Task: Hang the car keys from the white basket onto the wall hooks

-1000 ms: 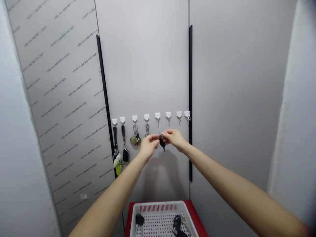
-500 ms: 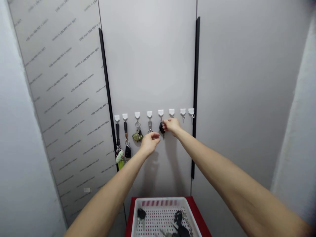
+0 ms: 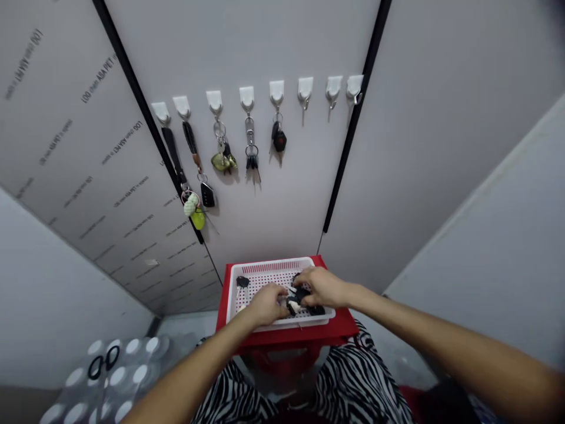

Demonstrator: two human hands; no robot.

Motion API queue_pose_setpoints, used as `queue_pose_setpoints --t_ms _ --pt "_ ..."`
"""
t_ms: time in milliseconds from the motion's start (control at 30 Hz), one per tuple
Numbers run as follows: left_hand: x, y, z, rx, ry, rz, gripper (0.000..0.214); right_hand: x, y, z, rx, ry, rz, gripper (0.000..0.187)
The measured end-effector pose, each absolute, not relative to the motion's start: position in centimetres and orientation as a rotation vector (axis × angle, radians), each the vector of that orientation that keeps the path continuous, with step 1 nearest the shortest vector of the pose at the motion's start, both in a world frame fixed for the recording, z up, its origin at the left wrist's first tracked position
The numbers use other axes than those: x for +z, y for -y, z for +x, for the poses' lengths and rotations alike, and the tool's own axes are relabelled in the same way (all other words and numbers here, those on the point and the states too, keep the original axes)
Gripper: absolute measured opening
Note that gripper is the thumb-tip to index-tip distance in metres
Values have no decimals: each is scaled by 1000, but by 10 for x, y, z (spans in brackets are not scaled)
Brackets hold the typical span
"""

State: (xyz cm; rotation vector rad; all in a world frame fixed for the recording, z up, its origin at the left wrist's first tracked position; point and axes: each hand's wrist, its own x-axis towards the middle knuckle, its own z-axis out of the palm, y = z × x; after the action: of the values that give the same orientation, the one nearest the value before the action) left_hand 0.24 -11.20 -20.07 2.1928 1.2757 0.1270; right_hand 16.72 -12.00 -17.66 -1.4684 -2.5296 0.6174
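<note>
Both my hands reach down into a white plastic basket (image 3: 260, 268) with slotted sides. My right hand (image 3: 324, 287) is over the basket's right part, its fingers and thumb curled round a bunch of black-headed keys (image 3: 302, 294). Just left of it, my left hand (image 3: 267, 303) is bent over the same pile, thumb and fingers apart; its fingertips are close to the keys, and whether they touch is unclear. A separate black-headed key set (image 3: 242, 282) lies in the basket's far left corner. Part of the pile is hidden under my fingers.
White hooks (image 3: 276, 89) line the pale panel; the left ones carry keys, including a black car key (image 3: 279, 140), and the three on the right hold nothing. The basket rests on a red stool (image 3: 339, 327). Lower left, black-handled scissors (image 3: 103, 360) lie on wrapped bottles (image 3: 140, 373).
My hands have come down from the hooks into the basket. The right hand has let go of the black car key, which hangs on the fifth hook. The view has tilted downward.
</note>
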Motion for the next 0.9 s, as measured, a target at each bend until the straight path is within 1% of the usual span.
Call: queue_pose_setpoints --t_ms 67,100,200,267,367,500,600,800,900 --pt "-204 117 5 51 -1259 2315 31 -193 126 163 486 2631 -1443 34" --pt "-204 117 6 3 -1263 2337 29 -197 126 160 454 2660 -1428 32" --pt "-202 112 6 -93 -1363 2323 19 -205 119 151 478 2632 -1463 19" --pt "-201 105 3 -33 -1457 2300 18 -205 111 148 504 2569 -1500 16" --pt "-199 91 -6 162 -1504 2157 19 -200 100 149 571 2425 -1507 19" --pt "-184 72 -16 382 -1378 1912 19 -188 93 151 704 2182 -1410 23" --pt "-168 64 -17 470 -1270 1834 17 -179 91 148 773 2040 -1319 28" --pt "-145 58 -6 550 -1167 1791 15 -167 86 140 797 1871 -1230 18" --pt "-136 56 0 574 -1145 1682 14 -157 82 141 877 1781 -1230 16"
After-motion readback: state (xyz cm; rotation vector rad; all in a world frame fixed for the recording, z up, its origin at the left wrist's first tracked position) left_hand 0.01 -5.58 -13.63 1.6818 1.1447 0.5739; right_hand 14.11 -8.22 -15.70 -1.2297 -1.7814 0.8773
